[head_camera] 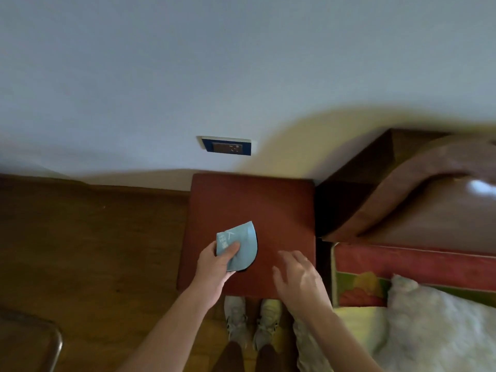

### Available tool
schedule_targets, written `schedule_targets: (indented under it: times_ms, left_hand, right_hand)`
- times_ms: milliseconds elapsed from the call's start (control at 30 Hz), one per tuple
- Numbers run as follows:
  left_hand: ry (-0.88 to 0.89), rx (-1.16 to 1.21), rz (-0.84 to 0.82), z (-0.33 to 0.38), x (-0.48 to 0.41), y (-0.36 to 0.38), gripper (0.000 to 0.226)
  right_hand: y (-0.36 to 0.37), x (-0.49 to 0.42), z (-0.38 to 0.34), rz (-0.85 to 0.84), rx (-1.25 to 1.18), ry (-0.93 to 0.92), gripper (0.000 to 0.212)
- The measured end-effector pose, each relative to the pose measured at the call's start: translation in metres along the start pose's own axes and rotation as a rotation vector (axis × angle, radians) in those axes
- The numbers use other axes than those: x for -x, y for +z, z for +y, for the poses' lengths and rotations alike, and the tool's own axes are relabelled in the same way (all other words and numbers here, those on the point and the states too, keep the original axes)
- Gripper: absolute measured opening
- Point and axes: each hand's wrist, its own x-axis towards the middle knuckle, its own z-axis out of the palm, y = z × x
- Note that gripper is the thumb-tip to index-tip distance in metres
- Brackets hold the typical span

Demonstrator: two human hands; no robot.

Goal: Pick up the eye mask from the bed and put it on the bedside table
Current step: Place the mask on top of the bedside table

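Observation:
The eye mask (245, 241) is light blue with pale print and a black underside, and it looks folded. My left hand (217, 267) grips its lower left part, thumb on top, holding it over the front left area of the reddish-brown bedside table (268, 205). I cannot tell whether the mask touches the tabletop. My right hand (298, 277) hovers over the table's front right part with fingers spread and nothing in it. The bed (418, 267) lies to the right.
A dark wooden headboard (418, 200) rises right of the table. A fluffy white blanket (434, 323) covers the bed's near part. A wall socket (228, 146) sits above the table. My shoes (252, 323) stand on the wooden floor (94, 237). A dark furniture edge (32, 336) shows at bottom left.

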Motion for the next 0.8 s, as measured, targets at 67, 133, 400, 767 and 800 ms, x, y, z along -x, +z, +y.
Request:
schedule_targets:
  times_ms: [67,133,400,767,800]
  left_hand:
    - [-0.006,-0.084,0.008,-0.014,-0.033,-0.004,0.023]
    - [0.005,-0.159,0.027,-0.025,-0.066,-0.007,0.026]
    - [0.166,-0.509,0.085,-0.061,-0.144,-0.017,0.012]
    - [0.646,-1.130,0.190,-0.082,-0.173,-0.030,0.051]
    - [0.733,-1.248,0.183,-0.081,-0.171,-0.035,0.057]
  right_hand:
    - [0.028,-0.016,0.024,-0.030,0.066,-0.021,0.042]
    - [0.054,-0.030,0.048,-0.052,0.101,-0.040,0.044]
    - [0.116,-0.047,0.104,0.013,0.238,-0.058,0.057]
    - [0.152,-0.039,0.125,-0.007,0.305,-0.065,0.064]
    - [0.153,-0.038,0.126,-0.013,0.313,-0.068,0.064]
